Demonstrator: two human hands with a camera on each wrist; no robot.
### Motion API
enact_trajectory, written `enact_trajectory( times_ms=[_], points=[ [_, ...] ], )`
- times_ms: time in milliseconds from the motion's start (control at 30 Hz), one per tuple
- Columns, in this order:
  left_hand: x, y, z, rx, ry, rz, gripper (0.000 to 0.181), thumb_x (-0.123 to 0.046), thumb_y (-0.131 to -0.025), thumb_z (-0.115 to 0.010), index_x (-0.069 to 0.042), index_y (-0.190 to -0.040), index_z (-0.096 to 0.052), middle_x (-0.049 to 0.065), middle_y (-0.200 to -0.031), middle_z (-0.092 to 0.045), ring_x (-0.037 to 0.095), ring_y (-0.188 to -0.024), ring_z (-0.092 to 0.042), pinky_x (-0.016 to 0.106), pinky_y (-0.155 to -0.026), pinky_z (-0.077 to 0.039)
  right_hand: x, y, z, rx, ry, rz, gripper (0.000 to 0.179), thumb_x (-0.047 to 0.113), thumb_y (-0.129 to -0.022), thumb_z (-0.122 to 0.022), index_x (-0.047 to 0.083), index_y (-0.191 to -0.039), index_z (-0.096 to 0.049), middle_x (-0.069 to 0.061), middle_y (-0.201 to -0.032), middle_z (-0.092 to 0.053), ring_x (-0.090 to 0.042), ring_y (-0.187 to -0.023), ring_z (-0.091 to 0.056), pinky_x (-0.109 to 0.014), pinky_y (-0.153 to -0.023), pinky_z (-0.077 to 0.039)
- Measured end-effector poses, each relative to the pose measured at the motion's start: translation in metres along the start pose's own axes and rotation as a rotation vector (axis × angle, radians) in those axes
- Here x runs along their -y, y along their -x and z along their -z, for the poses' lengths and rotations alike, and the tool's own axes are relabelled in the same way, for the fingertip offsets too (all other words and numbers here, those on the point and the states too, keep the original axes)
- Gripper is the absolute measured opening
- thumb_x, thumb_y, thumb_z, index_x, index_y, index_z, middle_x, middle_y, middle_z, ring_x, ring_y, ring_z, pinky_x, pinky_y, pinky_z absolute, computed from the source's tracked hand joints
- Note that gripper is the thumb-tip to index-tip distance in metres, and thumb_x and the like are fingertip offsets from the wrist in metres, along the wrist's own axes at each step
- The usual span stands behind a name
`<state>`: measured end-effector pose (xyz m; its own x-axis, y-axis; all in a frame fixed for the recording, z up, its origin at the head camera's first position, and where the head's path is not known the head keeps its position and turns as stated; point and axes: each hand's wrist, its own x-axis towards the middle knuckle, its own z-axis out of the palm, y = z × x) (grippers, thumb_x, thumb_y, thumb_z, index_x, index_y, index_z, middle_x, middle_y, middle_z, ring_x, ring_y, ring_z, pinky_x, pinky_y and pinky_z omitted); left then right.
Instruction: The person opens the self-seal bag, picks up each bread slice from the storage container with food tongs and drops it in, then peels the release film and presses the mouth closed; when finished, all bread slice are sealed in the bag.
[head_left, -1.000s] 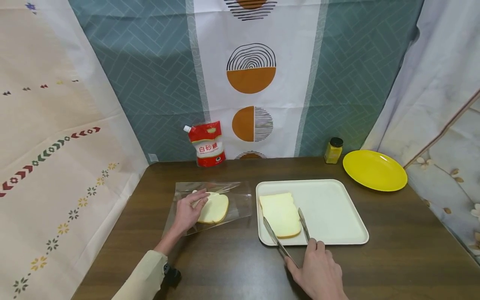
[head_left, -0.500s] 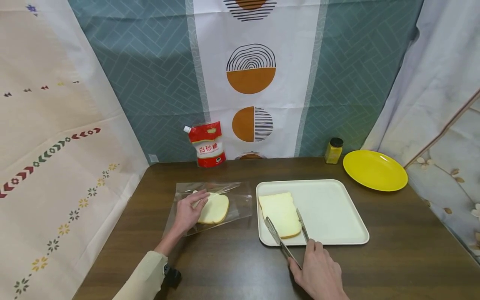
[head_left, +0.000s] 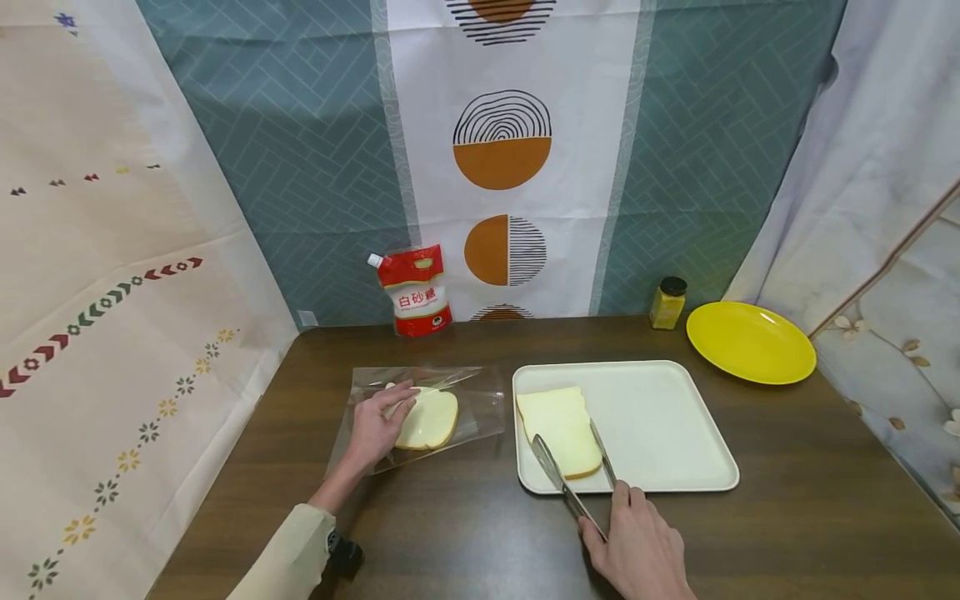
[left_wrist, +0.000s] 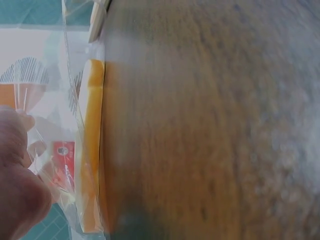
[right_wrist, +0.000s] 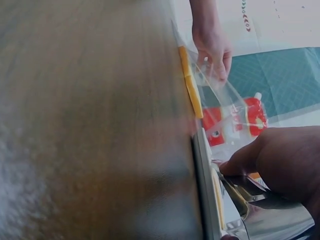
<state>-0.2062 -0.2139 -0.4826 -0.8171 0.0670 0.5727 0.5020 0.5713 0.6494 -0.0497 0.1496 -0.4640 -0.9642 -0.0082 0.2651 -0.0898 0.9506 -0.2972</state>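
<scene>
A slice of bread (head_left: 431, 419) lies in a clear plastic bag (head_left: 483, 408) at the left of the table. My left hand (head_left: 375, 427) pinches the bag's upper film and holds it lifted off the slice; the left wrist view shows the slice's brown crust (left_wrist: 92, 135) side-on. My right hand (head_left: 641, 537) grips metal tongs (head_left: 555, 471), their two arms spread apart. Another bread slice (head_left: 558, 425) sits on the left part of a white tray (head_left: 660, 429). The tongs' tips stand either side of its near half.
A red sugar pouch (head_left: 414, 292) leans against the curtain at the back. A yellow jar (head_left: 667, 304) with a black lid and a yellow plate (head_left: 750, 343) stand at the back right. The brown table (head_left: 450, 542) runs along the front.
The tongs' arms have come a little closer together around the slice on the tray. My left hand and the bag have stayed in place.
</scene>
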Motion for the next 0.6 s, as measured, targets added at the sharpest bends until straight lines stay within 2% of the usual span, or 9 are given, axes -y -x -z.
enact_trajectory(
  times_ms=[167, 267, 433, 600],
  points=[
    [0.001, 0.001, 0.000, -0.002, -0.017, 0.005, 0.015, 0.002, -0.086, -0.076, -0.001, -0.101, -0.078, 0.019, -0.113, -0.071, 0.040, -0.111, -0.064, 0.059, -0.097, -0.045, -0.001, -0.001, -0.001, 0.025, -0.014, -0.007, 0.048, 0.033, -0.080, -0.079, -0.004, -0.094, -0.053, -0.007, -0.070, -0.045, -0.031, -0.056, -0.054, -0.046, -0.039, -0.040],
    [0.000, 0.001, -0.001, -0.005, -0.010, 0.004, 0.016, 0.002, -0.086, -0.076, 0.000, -0.101, -0.078, 0.019, -0.113, -0.071, 0.040, -0.112, -0.064, 0.059, -0.097, -0.044, -0.003, -0.001, -0.001, 0.041, -0.015, -0.020, 0.046, 0.031, -0.081, -0.078, -0.005, -0.101, -0.057, -0.006, -0.071, -0.047, -0.028, -0.056, -0.054, -0.044, -0.039, -0.040],
    [-0.001, -0.001, -0.001, -0.006, 0.000, 0.008, 0.017, 0.003, -0.086, -0.075, 0.000, -0.102, -0.078, 0.019, -0.114, -0.071, 0.042, -0.113, -0.063, 0.060, -0.097, -0.043, -0.007, 0.000, 0.001, 0.061, -0.013, -0.020, 0.052, 0.031, -0.083, -0.078, -0.005, -0.115, -0.059, -0.009, -0.078, -0.053, -0.030, -0.064, -0.059, -0.046, -0.042, -0.043],
    [-0.001, -0.001, 0.000, 0.005, -0.002, 0.012, 0.016, 0.002, -0.087, -0.075, -0.001, -0.102, -0.078, 0.018, -0.115, -0.070, 0.041, -0.114, -0.063, 0.059, -0.097, -0.044, -0.015, -0.002, 0.004, 0.082, -0.005, -0.016, 0.051, 0.029, -0.085, -0.077, -0.003, -0.119, -0.056, -0.008, -0.082, -0.053, -0.030, -0.071, -0.058, -0.046, -0.042, -0.043]
  ],
)
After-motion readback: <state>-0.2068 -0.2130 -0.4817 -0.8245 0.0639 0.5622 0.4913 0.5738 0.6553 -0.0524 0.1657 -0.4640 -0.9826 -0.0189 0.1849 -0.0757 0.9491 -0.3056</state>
